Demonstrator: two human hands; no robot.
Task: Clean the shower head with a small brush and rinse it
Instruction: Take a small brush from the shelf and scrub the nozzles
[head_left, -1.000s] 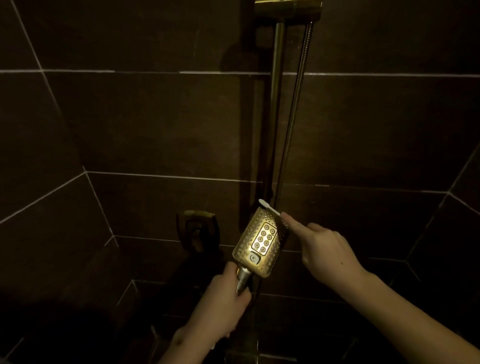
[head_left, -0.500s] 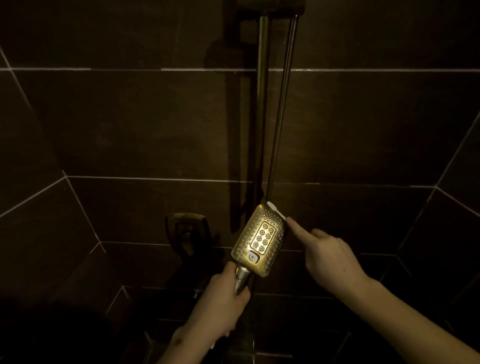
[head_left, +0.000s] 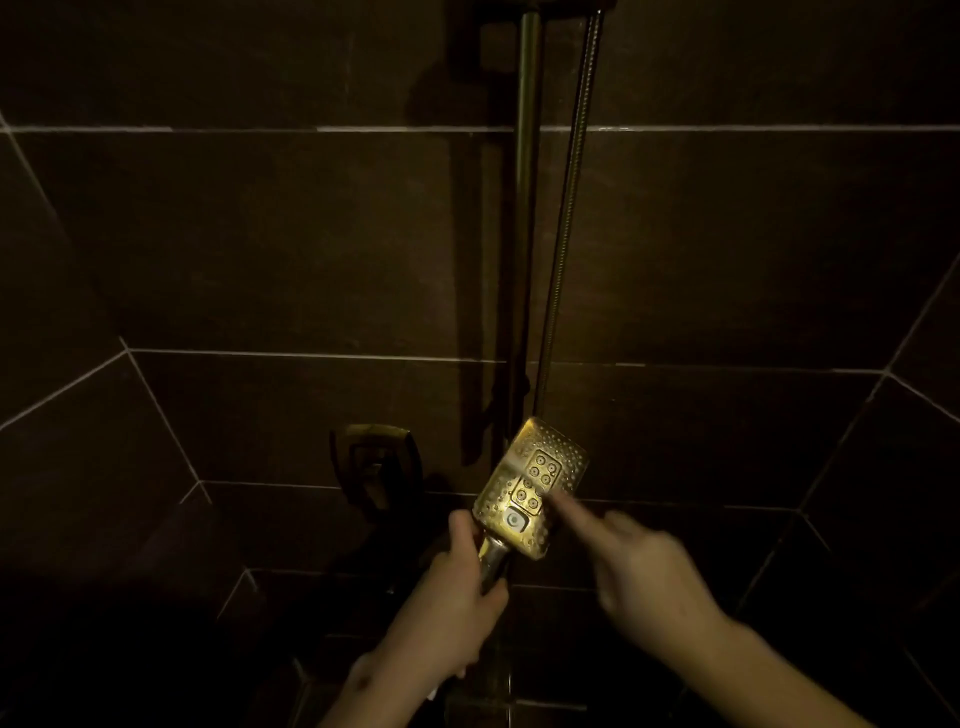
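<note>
A gold rectangular shower head (head_left: 535, 483) faces me, its nozzle plate dotted with holes. My left hand (head_left: 457, 587) grips its handle just below the head. My right hand (head_left: 644, 566) is blurred with motion, and its straight index finger lies across the lower middle of the nozzle plate. The small white brush it held a moment ago cannot be made out under the blurred finger.
A brass slide rail (head_left: 527, 208) and a metal hose (head_left: 571, 208) run up the dark tiled wall behind the head. A brass wall fitting (head_left: 374, 457) sits to the left of it. The light is very dim.
My right hand has swept down from the top edge of the shower head to the middle of its face. The white brush tip seen earlier no longer shows. My left hand keeps its grip.
</note>
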